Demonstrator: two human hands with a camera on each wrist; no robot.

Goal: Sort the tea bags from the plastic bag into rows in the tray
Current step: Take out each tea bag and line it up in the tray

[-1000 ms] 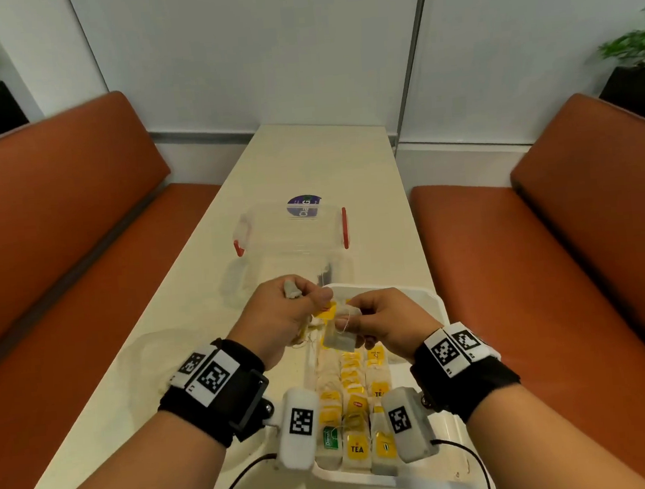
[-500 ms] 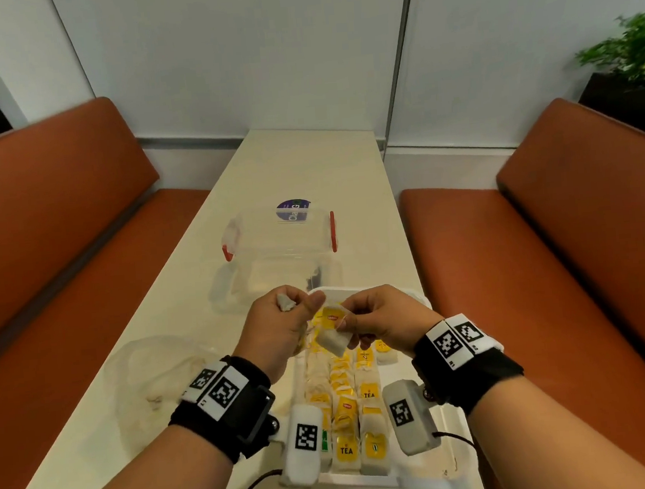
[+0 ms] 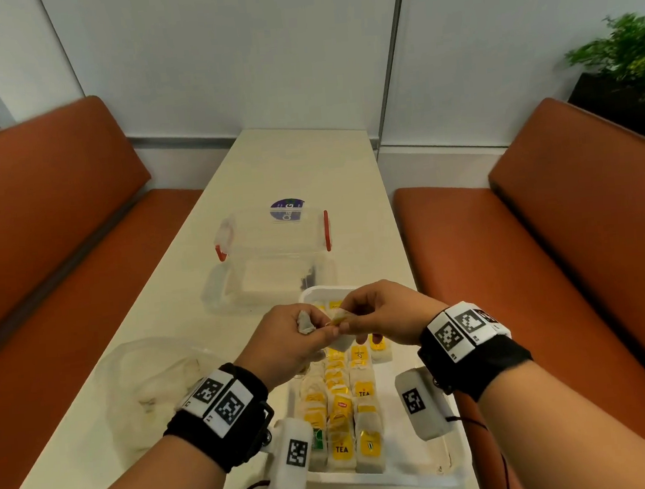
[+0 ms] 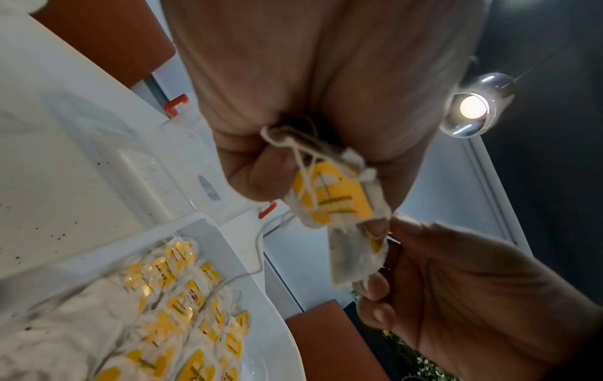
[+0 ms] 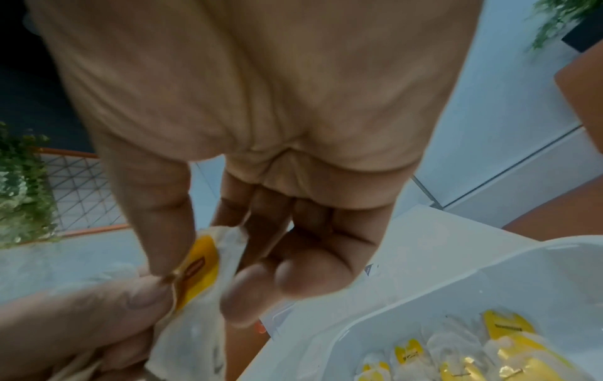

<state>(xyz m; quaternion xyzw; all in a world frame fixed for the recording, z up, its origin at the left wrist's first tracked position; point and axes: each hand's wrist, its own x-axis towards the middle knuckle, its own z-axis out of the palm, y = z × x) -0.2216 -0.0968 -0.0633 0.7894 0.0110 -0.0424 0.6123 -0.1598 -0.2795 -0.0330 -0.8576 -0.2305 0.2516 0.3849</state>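
Both hands meet above the far end of the white tray, which holds rows of yellow-tagged tea bags. My left hand grips a small bunch of tea bags whose strings are tangled. My right hand pinches a single tea bag by its yellow tag between thumb and fingers, right against the left thumb. That same tea bag shows in the right wrist view. The crumpled clear plastic bag lies on the table left of the tray.
A clear storage box with red latches stands just beyond the tray, with its clear lid lying in front of it. Orange benches flank the narrow cream table. A plant stands at the far right.
Both hands have stayed together over the tray's far end. The right hand has drawn its tea bag up closer to the left thumb. The head view has shifted a little.
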